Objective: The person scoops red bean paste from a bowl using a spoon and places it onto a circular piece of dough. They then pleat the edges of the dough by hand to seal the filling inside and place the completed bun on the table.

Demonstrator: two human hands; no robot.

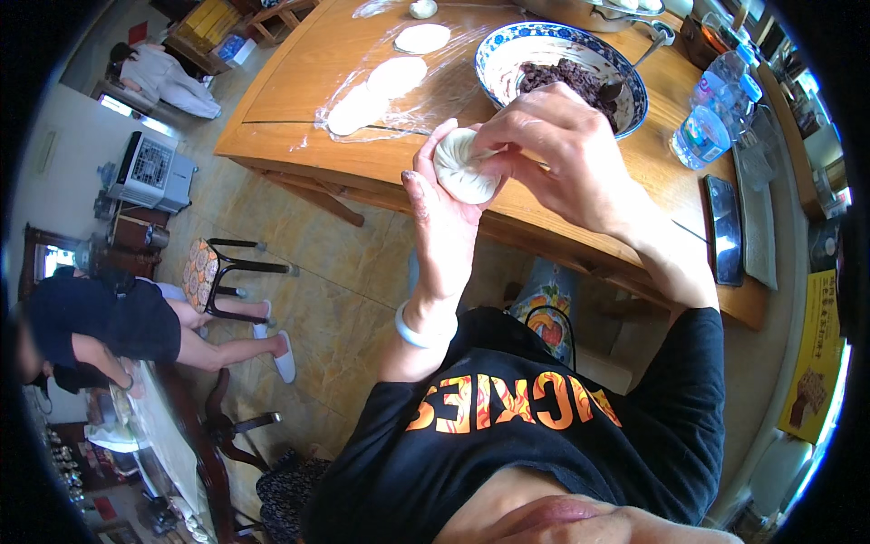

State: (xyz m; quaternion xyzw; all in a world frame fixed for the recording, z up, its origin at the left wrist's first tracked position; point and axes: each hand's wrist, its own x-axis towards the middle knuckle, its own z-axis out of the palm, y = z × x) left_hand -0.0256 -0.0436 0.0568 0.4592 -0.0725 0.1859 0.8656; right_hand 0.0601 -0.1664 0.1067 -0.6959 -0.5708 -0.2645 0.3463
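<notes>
A round pleated dough bun [465,167] rests in my left hand [445,211], which cups it from below; dark smears mark the thumb. The fingertips of my right hand [561,146] pinch the pleats at the bun's near side. Behind my right hand stands a blue-and-white patterned bowl [495,42] with dark filling [561,73] and a spoon in it. To the left, flat dough wrappers [397,76] lie on plastic film [448,88] on the wooden table [292,88], and a small dough ball [423,8] sits at the far edge of the view.
A metal pan [578,13] stands behind the bowl. Plastic bottles [703,136] and a smartphone [723,228] are at the right. At the left are a patterned stool [199,275], an air cooler [153,170], a person in dark clothes [102,316] and another in light clothes [163,78].
</notes>
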